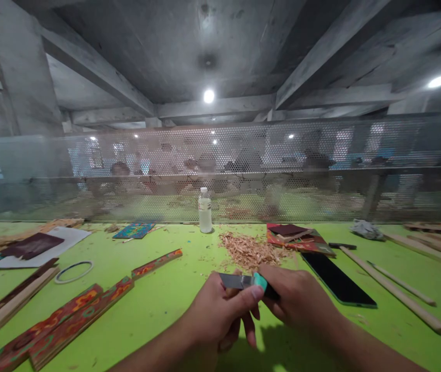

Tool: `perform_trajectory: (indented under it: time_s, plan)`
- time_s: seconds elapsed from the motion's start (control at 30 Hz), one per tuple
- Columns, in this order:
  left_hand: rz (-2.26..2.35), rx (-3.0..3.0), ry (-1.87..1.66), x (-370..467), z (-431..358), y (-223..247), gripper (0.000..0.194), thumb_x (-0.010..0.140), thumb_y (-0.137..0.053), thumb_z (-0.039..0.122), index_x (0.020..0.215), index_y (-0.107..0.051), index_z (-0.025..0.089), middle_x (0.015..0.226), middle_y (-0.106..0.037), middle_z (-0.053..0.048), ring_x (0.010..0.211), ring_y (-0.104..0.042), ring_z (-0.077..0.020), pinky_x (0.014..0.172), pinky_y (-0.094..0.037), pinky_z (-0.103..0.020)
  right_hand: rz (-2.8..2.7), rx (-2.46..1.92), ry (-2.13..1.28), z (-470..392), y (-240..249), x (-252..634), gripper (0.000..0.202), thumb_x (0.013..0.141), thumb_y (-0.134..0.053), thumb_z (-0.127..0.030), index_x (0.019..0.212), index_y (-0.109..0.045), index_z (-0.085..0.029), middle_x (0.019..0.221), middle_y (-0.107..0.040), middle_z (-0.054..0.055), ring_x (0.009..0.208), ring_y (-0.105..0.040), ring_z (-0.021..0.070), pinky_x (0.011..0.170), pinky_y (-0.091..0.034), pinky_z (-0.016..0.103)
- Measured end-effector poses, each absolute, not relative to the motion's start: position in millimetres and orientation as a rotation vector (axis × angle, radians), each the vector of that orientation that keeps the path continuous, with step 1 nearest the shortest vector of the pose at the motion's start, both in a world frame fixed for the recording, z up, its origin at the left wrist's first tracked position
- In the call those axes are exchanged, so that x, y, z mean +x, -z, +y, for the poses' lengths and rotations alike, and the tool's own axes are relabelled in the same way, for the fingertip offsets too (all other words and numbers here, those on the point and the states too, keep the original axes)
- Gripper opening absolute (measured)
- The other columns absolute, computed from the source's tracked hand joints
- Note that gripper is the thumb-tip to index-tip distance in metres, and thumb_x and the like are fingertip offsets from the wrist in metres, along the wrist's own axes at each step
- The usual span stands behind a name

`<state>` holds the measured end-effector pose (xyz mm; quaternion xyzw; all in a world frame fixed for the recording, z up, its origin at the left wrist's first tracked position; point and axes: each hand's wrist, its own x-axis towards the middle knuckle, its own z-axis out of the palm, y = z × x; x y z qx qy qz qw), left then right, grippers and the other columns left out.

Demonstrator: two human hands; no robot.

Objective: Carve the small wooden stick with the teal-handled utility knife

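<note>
A utility knife (249, 281) is being gripped above the green bench (166, 305) by both hands: left hand (215, 315) fingers clamped near its blade, right hand (301, 299) fingers closed around its handle, just before wood shavings (249, 250).

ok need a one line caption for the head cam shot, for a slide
Both hands, left and right, grip a teal-handled knife above a green table, wood shavings beyond.
</note>
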<state>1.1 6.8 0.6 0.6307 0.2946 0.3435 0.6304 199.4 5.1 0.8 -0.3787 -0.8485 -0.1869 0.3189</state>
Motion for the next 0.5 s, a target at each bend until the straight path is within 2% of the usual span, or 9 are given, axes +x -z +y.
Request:
perform_trajectory:
  time_s: [0.17,0.33,0.5]
  plan:
    - [0.702,1.453,-0.795,2.7,6.1,-5.1,0.059,0.075,-0.07,0.076,0.063,-0.061,0.018,0.042,-0.056,0.001,0.023,-0.037,-0.0079,0.026,-0.022,-0.02,-2.192,-1.008,0.573,5.6,2.0,198.8,0.017,0.092,-0.044,-0.017,0.077,-0.046,-0.025,0.06,-0.06,-0.003,0.051,-0.059,0.0149,0.049,-0.031,0.027]
    - [0.752,1.439,-0.791,4.5,4.2,-6.3,0.062,0.073,-0.07,0.078,0.061,-0.06,0.018,0.045,-0.061,-0.002,0.022,-0.036,-0.007,0.024,-0.022,-0.021,-2.164,-1.035,0.63,6.1,6.1,200.9,0.016,0.094,-0.045,-0.018,0.08,-0.047,-0.025,0.06,-0.06,-0.003,0.051,-0.06,0.0154,0.05,-0.032,0.027]
    - [0.809,1.389,-0.86,10.5,1.2,-1.9,0.066,0.077,-0.061,0.082,0.055,-0.057,0.019,0.037,-0.052,0.001,0.021,-0.031,-0.0064,0.024,-0.018,-0.021,-2.129,-1.086,0.671,7.9,8.8,204.8,0.014,0.098,-0.048,-0.023,0.084,-0.049,-0.025,0.061,-0.063,-0.003,0.05,-0.063,0.0166,0.049,-0.031,0.028]
